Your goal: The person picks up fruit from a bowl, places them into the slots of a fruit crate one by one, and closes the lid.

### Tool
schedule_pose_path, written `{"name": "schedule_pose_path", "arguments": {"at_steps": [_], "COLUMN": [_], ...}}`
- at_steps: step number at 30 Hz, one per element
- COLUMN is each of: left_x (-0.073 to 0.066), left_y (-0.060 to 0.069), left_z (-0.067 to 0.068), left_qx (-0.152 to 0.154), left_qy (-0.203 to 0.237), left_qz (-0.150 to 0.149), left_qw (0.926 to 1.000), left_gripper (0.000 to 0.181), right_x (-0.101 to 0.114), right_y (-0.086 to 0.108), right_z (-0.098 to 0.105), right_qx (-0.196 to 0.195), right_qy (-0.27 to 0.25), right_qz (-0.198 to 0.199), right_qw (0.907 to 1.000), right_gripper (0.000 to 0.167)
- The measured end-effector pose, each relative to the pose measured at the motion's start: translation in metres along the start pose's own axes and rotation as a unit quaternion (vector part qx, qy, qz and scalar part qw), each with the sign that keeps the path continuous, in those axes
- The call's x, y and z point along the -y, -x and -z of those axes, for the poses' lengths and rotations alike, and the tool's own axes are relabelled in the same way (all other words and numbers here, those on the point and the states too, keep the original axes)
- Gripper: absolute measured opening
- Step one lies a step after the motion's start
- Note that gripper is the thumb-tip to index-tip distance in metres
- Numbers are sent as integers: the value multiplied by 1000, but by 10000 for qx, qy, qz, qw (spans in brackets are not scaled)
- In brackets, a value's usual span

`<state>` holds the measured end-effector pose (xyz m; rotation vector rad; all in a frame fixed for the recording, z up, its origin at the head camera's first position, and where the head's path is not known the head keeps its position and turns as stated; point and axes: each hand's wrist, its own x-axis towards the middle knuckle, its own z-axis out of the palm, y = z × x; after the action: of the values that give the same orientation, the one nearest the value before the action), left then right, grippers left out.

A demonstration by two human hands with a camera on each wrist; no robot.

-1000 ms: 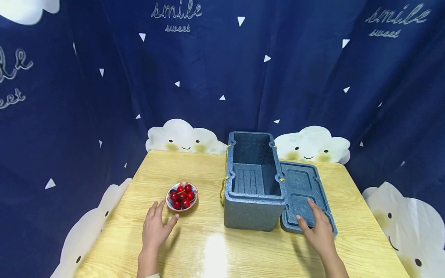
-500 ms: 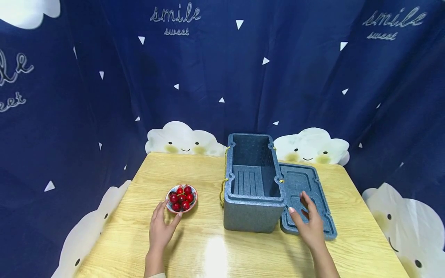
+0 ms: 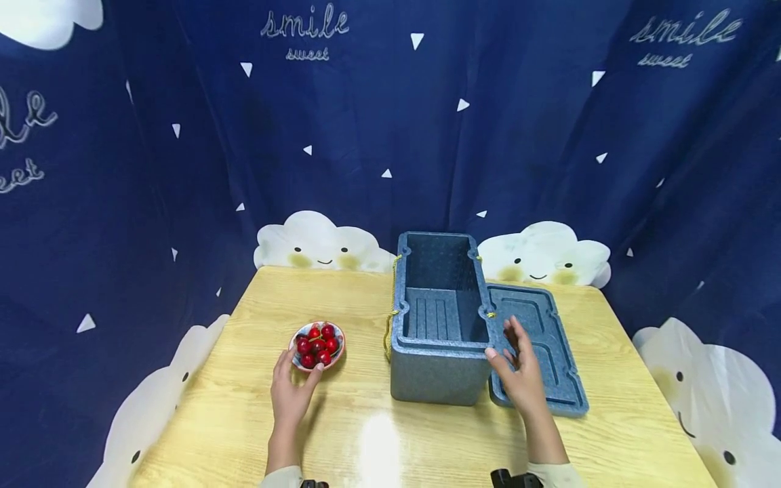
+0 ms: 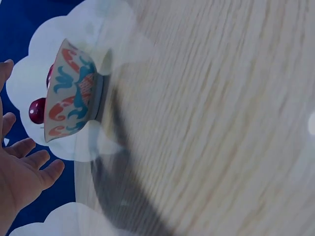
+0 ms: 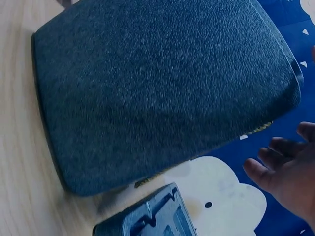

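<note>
A small patterned bowl point(image 4: 74, 98) of red cherries point(image 3: 317, 346) stands on the left of the table. My left hand point(image 3: 291, 393) is at its near side with thumb and fingers spread; in the left wrist view a gap shows between fingers and bowl. The dark blue-grey foam box point(image 3: 436, 373) sits without its lid, and its inside shows bare. My right hand point(image 3: 523, 376) hovers at the box's near right corner, fingers apart. In the right wrist view the hand point(image 5: 290, 169) lies beside the box wall and holds nothing.
The box lid point(image 3: 558, 359) lies flat on the wooden table point(image 3: 360, 298), right of the box. A yellow rope point(image 3: 388, 332) hangs along the box's left side. Behind the table hangs a blue curtain point(image 3: 342, 183) with white clouds.
My left hand has moved right and a little forward, up to the bowl. My right hand has moved left, from over the lid to the box's near right corner.
</note>
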<state>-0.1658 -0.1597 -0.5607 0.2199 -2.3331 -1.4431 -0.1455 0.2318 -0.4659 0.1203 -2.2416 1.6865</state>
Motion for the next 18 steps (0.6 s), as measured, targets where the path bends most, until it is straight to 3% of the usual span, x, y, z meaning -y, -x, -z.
{"name": "schedule_pose_path", "arguments": {"at_steps": [9, 15, 18], "left_x": [3, 4, 6], "left_y": [-5, -10, -15], "left_z": [-12, -17, -15], "left_qx": [68, 3, -99], "left_qy": [374, 449, 397], "left_qz": [462, 555, 500], "left_qw": [9982, 9974, 9979], "left_gripper": [68, 67, 67], "right_x": [33, 9, -1], "right_y": [-13, -24, -25], "right_z": [-12, -17, -19], "right_qx": [236, 434, 561], "right_qy": [80, 670, 687], "right_qz": [-220, -368, -365], "right_qw": [9994, 9961, 9954], "right_gripper": [72, 79, 83]}}
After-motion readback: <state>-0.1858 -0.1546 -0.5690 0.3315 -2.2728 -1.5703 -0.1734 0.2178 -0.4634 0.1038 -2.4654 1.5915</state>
